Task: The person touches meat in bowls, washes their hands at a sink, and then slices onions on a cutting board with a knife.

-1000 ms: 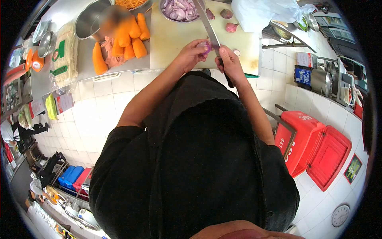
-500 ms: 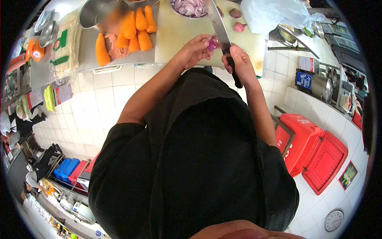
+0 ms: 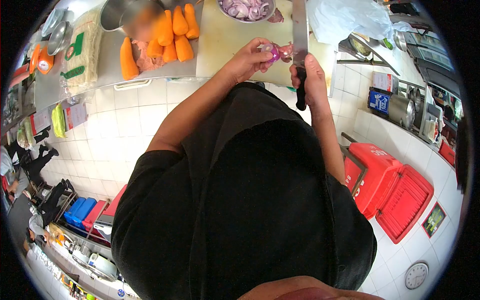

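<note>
My left hand [image 3: 248,62] pinches a small purple onion [image 3: 273,52] between thumb and fingers, above the pale cutting board [image 3: 220,62]. In my right hand [image 3: 315,82] is a large knife [image 3: 300,30], gripped by its black handle with the wide blade pointing away from me. A reddish-brown piece of onion skin [image 3: 286,51] shows between the onion and the blade. Beyond my hands, a metal bowl [image 3: 248,20] of sliced purple onion stands at the board's far side. A dark scrap of skin [image 3: 276,16] lies right beside it.
Several peeled carrots [image 3: 184,48] lie left of the board, near a metal pot [image 3: 111,17] and a bag of dried noodles [image 3: 82,50]. A white plastic bag [image 3: 335,20] sits at the back right. Below on the right stands an open red cooler box [image 3: 372,155].
The knife has swung from slanting left to nearly straight and moved right, away from the onion. Loose skin now shows between them. More of the onion bowl is in view.
</note>
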A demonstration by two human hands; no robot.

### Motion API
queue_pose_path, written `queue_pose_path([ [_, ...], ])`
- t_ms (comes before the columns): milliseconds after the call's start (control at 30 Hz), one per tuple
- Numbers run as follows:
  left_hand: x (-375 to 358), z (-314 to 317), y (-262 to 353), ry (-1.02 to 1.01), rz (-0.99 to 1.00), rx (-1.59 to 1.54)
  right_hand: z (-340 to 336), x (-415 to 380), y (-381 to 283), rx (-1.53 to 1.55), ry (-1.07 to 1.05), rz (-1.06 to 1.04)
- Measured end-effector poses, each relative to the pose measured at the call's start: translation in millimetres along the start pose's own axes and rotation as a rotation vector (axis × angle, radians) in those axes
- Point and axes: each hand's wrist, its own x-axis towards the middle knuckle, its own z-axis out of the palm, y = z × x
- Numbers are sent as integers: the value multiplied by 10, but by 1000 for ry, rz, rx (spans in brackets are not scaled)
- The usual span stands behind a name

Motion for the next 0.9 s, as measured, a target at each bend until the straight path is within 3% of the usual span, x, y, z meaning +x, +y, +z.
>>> queue_pose_path([
  [300, -68, -84, -14, -45, -66, -27, -275, 402, 204, -32, 92, 74],
  [567, -337, -297, 110, 71, -19, 49, -450, 508, 435, -171, 111, 217],
  [667, -453, -381, 181, 198, 39, 71, -383, 360, 339, -283, 205, 107],
  [800, -640, -500, 335, 329, 155, 65, -426, 112, 208, -362, 97, -17],
  [900, -763, -711, 450, 346, 239, 12, -445, -169, 211, -351, -151, 234],
])
